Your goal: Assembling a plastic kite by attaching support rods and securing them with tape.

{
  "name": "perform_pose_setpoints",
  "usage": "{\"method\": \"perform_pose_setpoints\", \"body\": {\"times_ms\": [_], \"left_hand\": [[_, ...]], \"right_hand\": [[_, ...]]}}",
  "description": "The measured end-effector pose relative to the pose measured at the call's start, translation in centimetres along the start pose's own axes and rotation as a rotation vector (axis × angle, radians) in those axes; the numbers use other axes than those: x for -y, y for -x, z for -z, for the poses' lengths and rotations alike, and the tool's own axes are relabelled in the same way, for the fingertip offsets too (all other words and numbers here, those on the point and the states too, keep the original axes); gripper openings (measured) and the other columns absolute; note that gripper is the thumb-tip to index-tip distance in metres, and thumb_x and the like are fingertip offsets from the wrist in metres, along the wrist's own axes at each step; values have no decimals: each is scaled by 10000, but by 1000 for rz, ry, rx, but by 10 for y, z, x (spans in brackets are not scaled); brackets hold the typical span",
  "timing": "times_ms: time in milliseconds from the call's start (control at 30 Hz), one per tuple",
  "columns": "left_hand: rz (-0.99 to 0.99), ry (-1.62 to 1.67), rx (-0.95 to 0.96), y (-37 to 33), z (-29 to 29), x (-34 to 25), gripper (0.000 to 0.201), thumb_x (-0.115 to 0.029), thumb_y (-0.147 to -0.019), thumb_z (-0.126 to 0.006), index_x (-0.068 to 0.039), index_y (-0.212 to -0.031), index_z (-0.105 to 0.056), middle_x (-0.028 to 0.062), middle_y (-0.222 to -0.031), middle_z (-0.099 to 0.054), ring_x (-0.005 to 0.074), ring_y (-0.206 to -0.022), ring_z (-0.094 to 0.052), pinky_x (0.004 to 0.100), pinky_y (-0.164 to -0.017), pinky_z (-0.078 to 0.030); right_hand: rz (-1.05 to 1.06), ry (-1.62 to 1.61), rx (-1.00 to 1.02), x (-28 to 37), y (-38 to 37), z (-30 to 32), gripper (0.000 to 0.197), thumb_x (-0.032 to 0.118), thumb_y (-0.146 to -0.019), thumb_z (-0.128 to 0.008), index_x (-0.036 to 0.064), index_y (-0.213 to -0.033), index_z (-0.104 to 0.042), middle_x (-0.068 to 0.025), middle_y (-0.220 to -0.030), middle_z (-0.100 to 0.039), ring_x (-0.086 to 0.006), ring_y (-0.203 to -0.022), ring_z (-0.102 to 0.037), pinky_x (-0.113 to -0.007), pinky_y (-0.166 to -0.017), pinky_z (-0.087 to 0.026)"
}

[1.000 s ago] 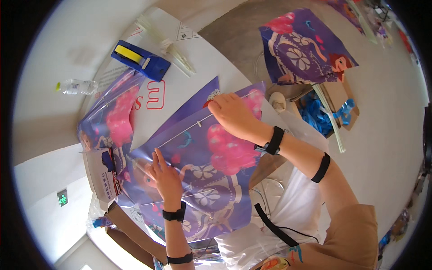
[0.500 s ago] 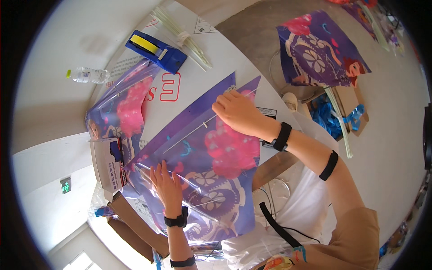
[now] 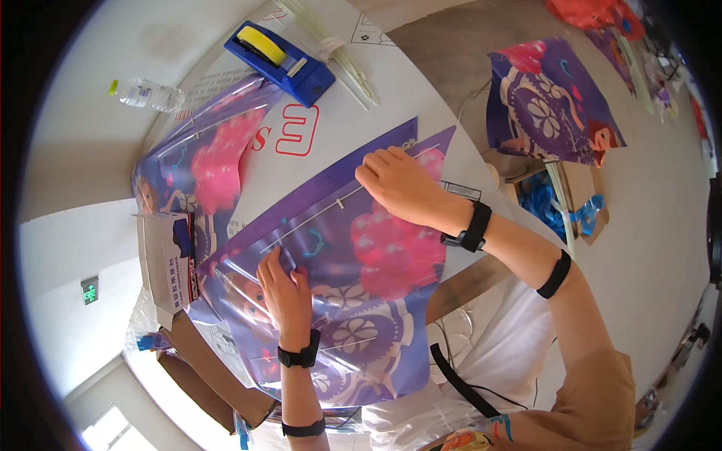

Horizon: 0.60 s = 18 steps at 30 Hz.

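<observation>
A purple printed kite sheet [image 3: 376, 331] with pink balloon shapes lies spread over the table's near part. Along its upper part runs a thin white rod [image 3: 320, 217] with a small white fitting. My right hand [image 3: 402, 189] is closed over the rod near the sheet's right corner; its fingertips are hidden underneath. My left hand [image 3: 287, 297] rests on the sheet by the rod's lower left end, fingers extended, thumb a little apart. A second printed kite sheet [image 3: 218, 165] lies at the table's left edge.
On the white table [image 3: 353, 128] stand a blue tape dispenser [image 3: 289, 68] and a bundle of pale rods [image 3: 338, 56]. A bottle [image 3: 147, 94] and a small carton [image 3: 165, 259] are at left. At right lie another printed sheet [image 3: 553, 105] and a box with blue ribbon [image 3: 545, 203].
My left hand has shifted up toward the rod's end, its spread fingers drawn closer together. My right hand stays over the rod. The whole view has shifted slightly.
</observation>
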<state>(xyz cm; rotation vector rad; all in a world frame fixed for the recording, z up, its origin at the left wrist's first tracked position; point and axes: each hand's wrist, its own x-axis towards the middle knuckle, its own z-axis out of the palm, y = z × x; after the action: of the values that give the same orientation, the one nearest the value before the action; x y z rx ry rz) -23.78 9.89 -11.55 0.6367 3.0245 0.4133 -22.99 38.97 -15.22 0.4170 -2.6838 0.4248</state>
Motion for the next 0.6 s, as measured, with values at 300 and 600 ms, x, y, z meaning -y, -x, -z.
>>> {"method": "perform_pose_setpoints", "body": {"times_ms": [300,600], "left_hand": [[36,11,-29,2,-3,3,544,-14,-800,-562,15,-1334,-460,170,-1212,-524,362,-1135,-509,448,-909,-477],[38,-13,-58,0,-8,-3,607,-5,-731,-594,-63,-1332,-538,136,-1159,-529,320,-1086,-532,407,-825,-531]], "right_hand": [[-12,-33,68,1,-3,3,144,64,-769,-598,48,-893,-527,-86,-849,-543,-240,-837,-557,-357,-762,-434],[-4,-131,55,-2,-7,10,178,-1,-740,-572,48,-900,-511,-108,-887,-532,-304,-867,-542,-404,-774,-419]]}}
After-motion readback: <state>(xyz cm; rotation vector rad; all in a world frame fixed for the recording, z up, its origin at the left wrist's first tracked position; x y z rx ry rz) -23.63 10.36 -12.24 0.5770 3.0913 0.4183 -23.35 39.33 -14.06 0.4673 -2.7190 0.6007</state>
